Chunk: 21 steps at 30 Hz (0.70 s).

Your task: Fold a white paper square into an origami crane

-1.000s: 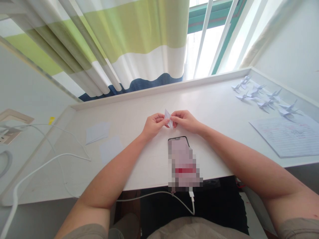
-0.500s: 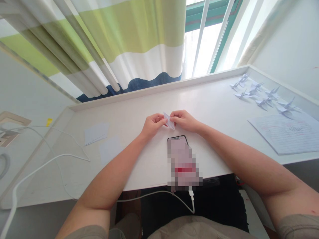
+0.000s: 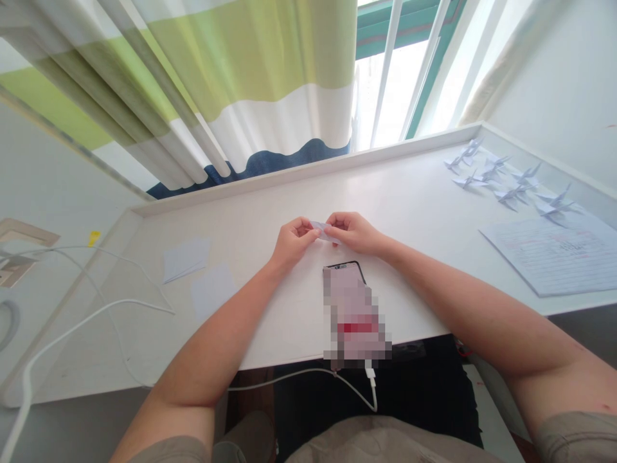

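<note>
Over the middle of the white desk (image 3: 414,212), my left hand (image 3: 292,241) and my right hand (image 3: 354,232) pinch a small folded piece of white paper (image 3: 322,231) between them. The paper lies nearly flat, held at both ends by thumb and fingers. Just below the hands a phone (image 3: 354,312) lies on the desk, its screen blurred.
Several folded paper cranes (image 3: 506,180) sit at the back right, beside a lined sheet of paper (image 3: 554,254). White paper squares (image 3: 187,257) lie at the left. White cables (image 3: 96,315) cross the left side; one runs under the desk edge to the phone. A striped curtain (image 3: 216,96) hangs behind.
The folded paper stood upright between my fingers; now it is turned down nearly flat. Both hands stay in the same place.
</note>
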Available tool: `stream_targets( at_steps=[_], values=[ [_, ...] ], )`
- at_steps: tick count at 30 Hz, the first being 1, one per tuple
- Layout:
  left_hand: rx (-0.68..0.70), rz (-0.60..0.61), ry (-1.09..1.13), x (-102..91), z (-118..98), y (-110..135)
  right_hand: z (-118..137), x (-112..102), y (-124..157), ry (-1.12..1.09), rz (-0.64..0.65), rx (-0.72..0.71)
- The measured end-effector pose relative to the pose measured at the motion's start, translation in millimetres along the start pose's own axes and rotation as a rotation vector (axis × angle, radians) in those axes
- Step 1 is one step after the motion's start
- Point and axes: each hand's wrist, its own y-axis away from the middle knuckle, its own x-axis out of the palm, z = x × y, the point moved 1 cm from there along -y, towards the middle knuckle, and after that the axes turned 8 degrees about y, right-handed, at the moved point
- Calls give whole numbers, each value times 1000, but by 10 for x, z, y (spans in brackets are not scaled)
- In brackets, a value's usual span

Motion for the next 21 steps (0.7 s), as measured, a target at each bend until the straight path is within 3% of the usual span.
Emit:
stream_targets(
  at_steps=[5,13,21],
  values=[
    [3,3,-46,-12,-46,3,-3,-17,11,61,46,-42],
    [-9,-68,2,11,-17,10,3,-6,5,30,15,-59],
    [-23,-87,35,1,-6,10,-33,-80,-9,146,-62,-109]
  ],
)
